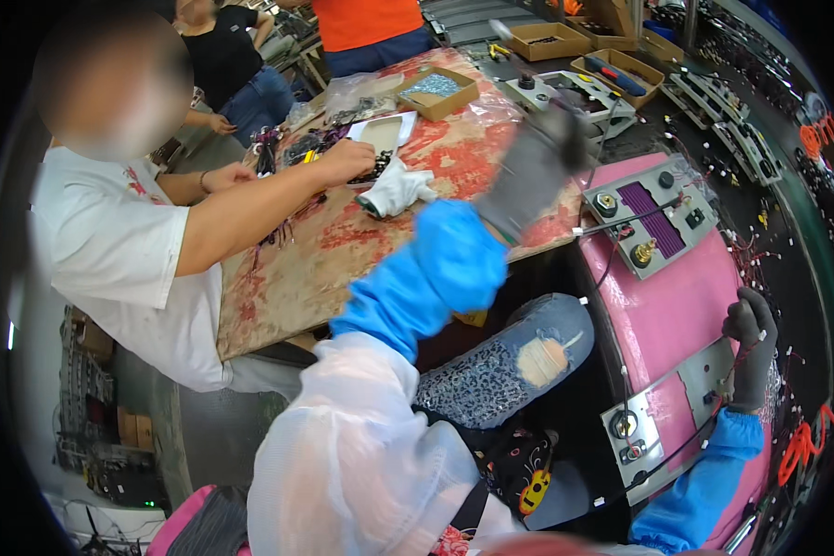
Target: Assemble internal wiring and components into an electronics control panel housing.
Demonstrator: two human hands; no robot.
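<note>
My left hand [533, 176], in a grey glove below a blue sleeve, is raised over the right edge of the worn red-and-tan table [287, 287]. Motion smears its fingers, so whether they hold anything is unclear. Beyond it lie silver metal panels [602, 104]. My right hand [751, 347], also gloved in grey, has its fingers curled around a thin wire [738, 363] with a white plug. Under that hand a silver panel [663, 422] with round knobs and a black cable rests on the pink surface [653, 310]. Farther up sits another panel [688, 221], with purple strands in its opening.
At the left, a person in a white shirt [111, 232] handles small parts by a white tray [385, 132]. A white glove [397, 190] and a cardboard box [438, 93] lie on the table. Wires and orange coiled hoses [811, 435] line the right side. Other people stand behind.
</note>
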